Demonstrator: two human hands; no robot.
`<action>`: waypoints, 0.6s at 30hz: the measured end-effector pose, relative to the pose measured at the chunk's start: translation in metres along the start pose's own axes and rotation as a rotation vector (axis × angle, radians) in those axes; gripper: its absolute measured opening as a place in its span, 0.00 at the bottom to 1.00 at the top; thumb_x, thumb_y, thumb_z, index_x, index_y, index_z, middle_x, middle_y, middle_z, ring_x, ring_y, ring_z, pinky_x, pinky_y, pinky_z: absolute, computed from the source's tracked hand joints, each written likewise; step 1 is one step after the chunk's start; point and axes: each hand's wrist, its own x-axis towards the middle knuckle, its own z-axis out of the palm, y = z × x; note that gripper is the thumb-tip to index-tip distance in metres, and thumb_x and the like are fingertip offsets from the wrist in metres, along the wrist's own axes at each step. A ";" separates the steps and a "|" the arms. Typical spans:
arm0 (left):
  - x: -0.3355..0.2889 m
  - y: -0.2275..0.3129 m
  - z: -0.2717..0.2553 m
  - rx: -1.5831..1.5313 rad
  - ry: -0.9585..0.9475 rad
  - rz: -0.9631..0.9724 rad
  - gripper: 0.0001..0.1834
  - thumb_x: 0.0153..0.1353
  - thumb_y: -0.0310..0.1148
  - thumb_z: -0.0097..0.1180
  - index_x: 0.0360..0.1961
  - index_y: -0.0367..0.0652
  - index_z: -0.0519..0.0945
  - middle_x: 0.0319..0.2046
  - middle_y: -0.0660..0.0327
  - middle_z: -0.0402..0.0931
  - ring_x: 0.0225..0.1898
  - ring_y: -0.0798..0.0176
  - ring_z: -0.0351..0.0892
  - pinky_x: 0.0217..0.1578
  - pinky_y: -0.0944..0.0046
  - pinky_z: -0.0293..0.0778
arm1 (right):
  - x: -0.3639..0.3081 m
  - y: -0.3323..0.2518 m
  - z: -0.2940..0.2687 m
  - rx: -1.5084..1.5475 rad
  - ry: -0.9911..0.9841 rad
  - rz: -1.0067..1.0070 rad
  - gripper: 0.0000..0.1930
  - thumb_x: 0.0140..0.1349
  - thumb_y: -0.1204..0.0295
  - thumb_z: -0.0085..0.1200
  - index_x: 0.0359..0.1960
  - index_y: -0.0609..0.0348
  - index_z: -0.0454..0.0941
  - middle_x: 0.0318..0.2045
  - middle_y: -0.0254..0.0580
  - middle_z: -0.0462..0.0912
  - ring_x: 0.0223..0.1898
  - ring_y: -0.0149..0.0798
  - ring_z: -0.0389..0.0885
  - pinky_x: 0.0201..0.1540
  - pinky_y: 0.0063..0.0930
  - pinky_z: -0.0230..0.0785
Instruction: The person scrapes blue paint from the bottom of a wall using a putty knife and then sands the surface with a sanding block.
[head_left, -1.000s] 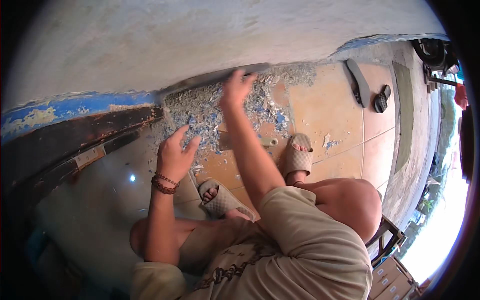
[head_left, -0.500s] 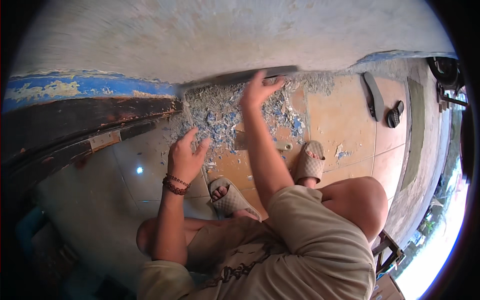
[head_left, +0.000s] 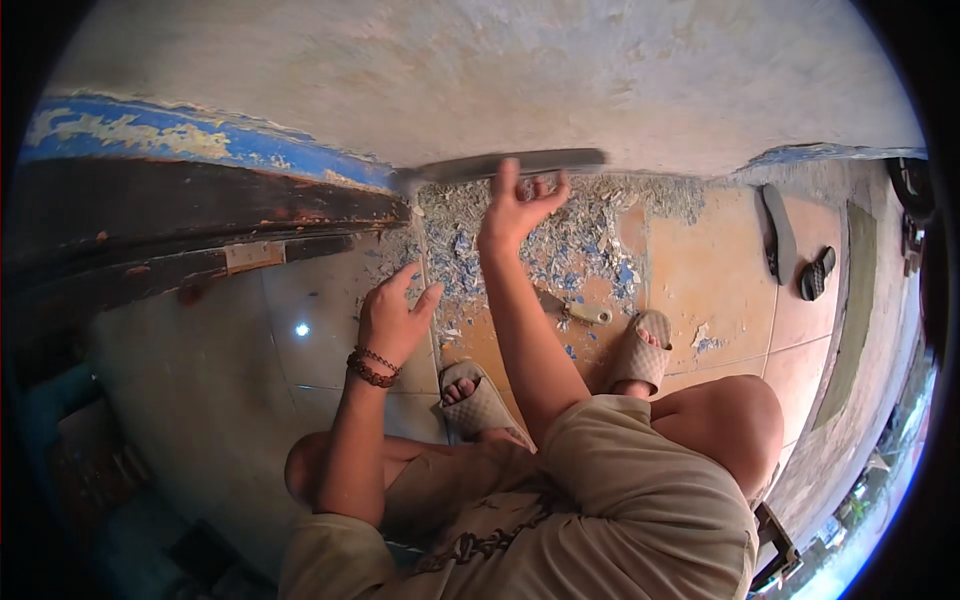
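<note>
My right hand (head_left: 520,215) is at the foot of the wall, its fingers partly curled against a long, dark grey flat strip (head_left: 455,170). The strip lies along the wall base and looks blurred; how the fingers grip it is partly hidden. Below it, grey and blue paint flakes (head_left: 460,245) are heaped over the tiles. My left hand (head_left: 393,315) hovers left of the flakes, fingers apart and holding nothing. Beyond my right forearm lies a scraper (head_left: 588,314) with a pale handle, its blade partly hidden by the arm.
The patchy pale wall (head_left: 600,80) meets a dark, worn ledge (head_left: 200,215) under a blue painted band at left. A grey shoe insole (head_left: 777,235) and a small black sandal (head_left: 817,274) lie at right. My slippered feet (head_left: 485,405) rest on the tiles.
My right hand and the strip have shifted slightly left along the wall. The whole view has moved a little, and more of the scraper shows beside my forearm. My left hand stays open.
</note>
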 end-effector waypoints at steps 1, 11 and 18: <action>0.000 -0.002 0.005 -0.005 0.007 0.002 0.27 0.56 0.47 0.59 0.48 0.36 0.76 0.39 0.43 0.79 0.42 0.43 0.78 0.42 0.54 0.74 | -0.006 0.018 0.002 -0.035 0.001 0.055 0.42 0.54 0.74 0.64 0.63 0.52 0.45 0.55 0.51 0.56 0.49 0.43 0.67 0.47 0.33 0.70; -0.024 0.015 -0.027 0.050 0.054 -0.003 0.26 0.57 0.46 0.56 0.49 0.33 0.75 0.43 0.43 0.77 0.45 0.42 0.77 0.46 0.54 0.73 | -0.030 -0.102 0.046 -0.260 -0.123 -0.915 0.40 0.47 0.78 0.70 0.60 0.56 0.56 0.50 0.38 0.63 0.43 0.32 0.66 0.44 0.27 0.64; -0.038 0.023 -0.045 -0.079 0.197 0.152 0.25 0.57 0.45 0.57 0.47 0.35 0.76 0.40 0.43 0.78 0.43 0.42 0.77 0.44 0.54 0.74 | 0.010 -0.020 0.018 -0.391 -0.327 -1.291 0.30 0.39 0.72 0.74 0.49 0.47 0.76 0.49 0.51 0.63 0.47 0.50 0.66 0.46 0.37 0.63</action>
